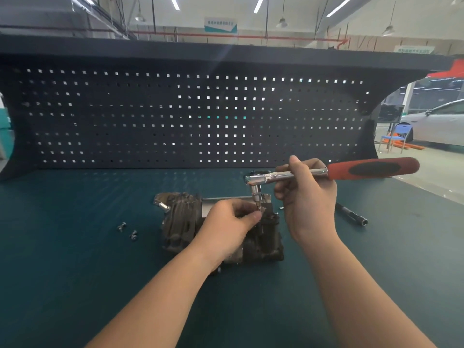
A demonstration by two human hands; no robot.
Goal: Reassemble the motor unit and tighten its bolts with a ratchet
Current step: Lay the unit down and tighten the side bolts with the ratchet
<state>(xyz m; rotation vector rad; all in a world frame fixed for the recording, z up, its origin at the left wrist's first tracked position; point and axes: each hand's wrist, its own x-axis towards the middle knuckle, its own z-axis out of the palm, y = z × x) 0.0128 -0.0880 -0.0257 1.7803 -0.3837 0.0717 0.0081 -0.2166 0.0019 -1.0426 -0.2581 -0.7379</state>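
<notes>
The right hand [307, 197] grips the ratchet [331, 172] (socket down); the left hand [226, 227] pinches a bolt [261, 209] on the motor unit [180, 219]; two loose bolts [127, 230] lie on the table [75, 247].

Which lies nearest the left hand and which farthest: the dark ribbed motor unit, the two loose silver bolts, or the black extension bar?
1. Dark ribbed motor unit, under the left hand.
2. Two loose silver bolts, to its left.
3. Black extension bar, far right, beyond the right hand.

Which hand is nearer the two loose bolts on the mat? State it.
Left. The left hand rests on the motor unit, just right of the loose bolts. The right hand holds the ratchet farther right, beyond the unit.
</notes>
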